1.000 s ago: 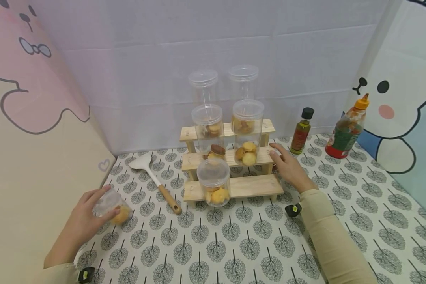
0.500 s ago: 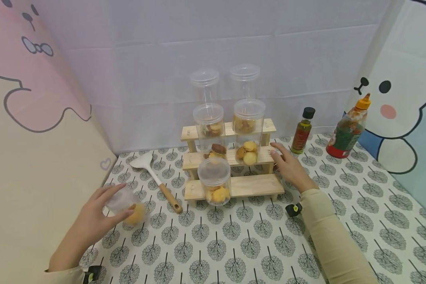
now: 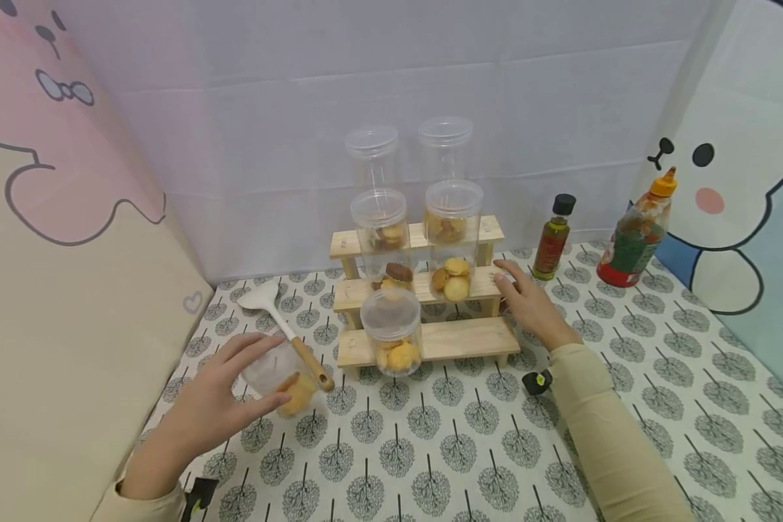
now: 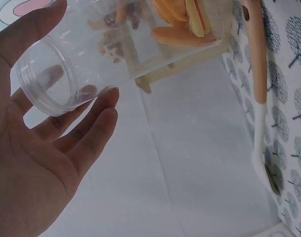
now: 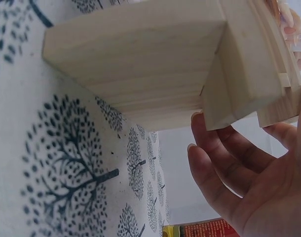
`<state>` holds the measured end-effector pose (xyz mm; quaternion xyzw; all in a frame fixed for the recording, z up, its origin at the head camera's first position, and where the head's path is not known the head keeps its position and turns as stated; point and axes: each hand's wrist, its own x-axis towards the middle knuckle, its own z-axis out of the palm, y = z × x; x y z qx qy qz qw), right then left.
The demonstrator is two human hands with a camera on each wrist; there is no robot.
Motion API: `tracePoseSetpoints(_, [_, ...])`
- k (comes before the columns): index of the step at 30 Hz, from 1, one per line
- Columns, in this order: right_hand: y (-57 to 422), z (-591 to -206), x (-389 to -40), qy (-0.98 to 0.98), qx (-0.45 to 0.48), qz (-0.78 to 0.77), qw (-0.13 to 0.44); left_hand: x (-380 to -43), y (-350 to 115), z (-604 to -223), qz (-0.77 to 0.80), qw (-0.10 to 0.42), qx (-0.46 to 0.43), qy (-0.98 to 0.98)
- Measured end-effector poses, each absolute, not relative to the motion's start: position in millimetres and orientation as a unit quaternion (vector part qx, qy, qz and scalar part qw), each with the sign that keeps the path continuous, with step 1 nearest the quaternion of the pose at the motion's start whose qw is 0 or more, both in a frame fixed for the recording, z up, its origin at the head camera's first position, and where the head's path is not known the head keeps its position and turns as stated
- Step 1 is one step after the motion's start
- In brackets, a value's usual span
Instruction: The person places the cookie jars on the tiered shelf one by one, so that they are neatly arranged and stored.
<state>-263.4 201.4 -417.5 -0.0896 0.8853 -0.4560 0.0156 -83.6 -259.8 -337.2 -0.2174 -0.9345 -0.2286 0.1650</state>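
My left hand (image 3: 218, 399) holds a clear plastic jar (image 3: 266, 368) with yellow cookies at its base, above the table at the left. In the left wrist view, the thumb and fingers are around the lid end of this tilted jar (image 4: 106, 64). At the right end of a three-step wooden rack (image 3: 460, 341), my right hand (image 3: 531, 308) grips the middle step. The right wrist view has its fingers curled against the rack's upright (image 5: 239, 84). Two cookie jars stand on the top step, two on the middle one, and one jar (image 3: 391, 333) at the bottom step's left.
A white spatula (image 3: 277, 315) with a wooden handle lies left of the rack, just behind the held jar. Right of the rack stand an oil bottle (image 3: 551, 243) and a red sauce bottle (image 3: 636, 235). Cloth walls enclose the tree-patterned tablecloth (image 3: 444, 449).
My left hand has carried the jar rightward, from the left edge toward the rack and in front of the spatula's handle. The right hand stays at the rack's end.
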Motion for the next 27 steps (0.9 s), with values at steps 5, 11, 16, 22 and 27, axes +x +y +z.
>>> tracePoseSetpoints(5, [200.9, -417.3, -263.0, 0.889, -0.085, -0.449, 0.016, -91.0, -231.5, -331.9, -0.232, 0.146, -0.276, -0.921])
tracePoseSetpoints(11, [200.5, -418.2, -264.2, 0.893, -0.083, -0.443, 0.012, -96.1, -196.5, -323.0, -0.228, 0.11, -0.323, -0.912])
tracePoseSetpoints(16, [200.9, -415.6, -264.2, 0.893, -0.083, -0.443, 0.01, -99.9, -169.4, -315.8, -0.238, 0.085, -0.364, -0.897])
tracePoseSetpoints(22, [201.8, -415.5, -264.9, 0.892, -0.083, -0.443, 0.015, -106.5, -138.8, -310.2, -0.242, 0.075, -0.403, -0.879])
tracePoseSetpoints(27, [201.8, -417.5, -265.0, 0.889, -0.087, -0.449, 0.016, -117.0, -113.7, -305.2, -0.247, 0.081, -0.437, -0.861])
